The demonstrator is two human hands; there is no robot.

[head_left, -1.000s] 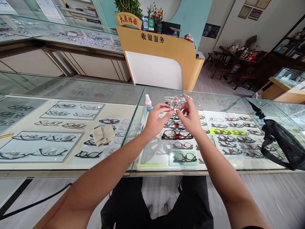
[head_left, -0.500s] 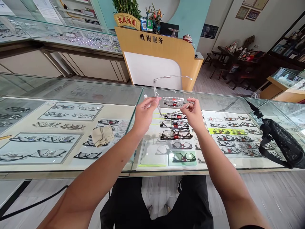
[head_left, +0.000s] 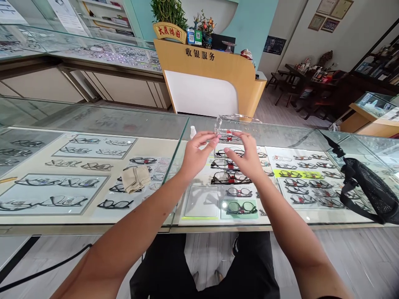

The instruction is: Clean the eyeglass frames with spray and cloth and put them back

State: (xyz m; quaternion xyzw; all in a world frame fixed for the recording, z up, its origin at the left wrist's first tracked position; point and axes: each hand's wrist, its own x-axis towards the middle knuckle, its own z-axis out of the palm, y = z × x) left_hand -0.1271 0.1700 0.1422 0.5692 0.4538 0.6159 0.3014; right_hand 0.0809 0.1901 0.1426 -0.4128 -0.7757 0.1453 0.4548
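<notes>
Clear-framed glasses (head_left: 219,123) are held up over the glass counter, their temples reaching away to the right. My left hand (head_left: 199,153) pinches the near left part of the frame between thumb and fingers. My right hand (head_left: 245,155) is beside it with thumb and fingers apart; its fingertips are near the glasses, and whether they touch is unclear. Behind my left hand a small white bottle (head_left: 193,132) stands on the counter. Below the hands, rows of dark-framed glasses (head_left: 231,178) lie inside the case.
A beige cloth (head_left: 136,179) lies on the glass counter (head_left: 124,227) at left. At right is a black mesh bag (head_left: 372,187) with straps. Beyond the counter stands a wooden cashier desk (head_left: 205,62) with plants and a sign on top.
The clear glasses have moved lower and slightly right, and have turned. My right hand has opened from its pinch near the temple tip. My left hand has shifted slightly right.
</notes>
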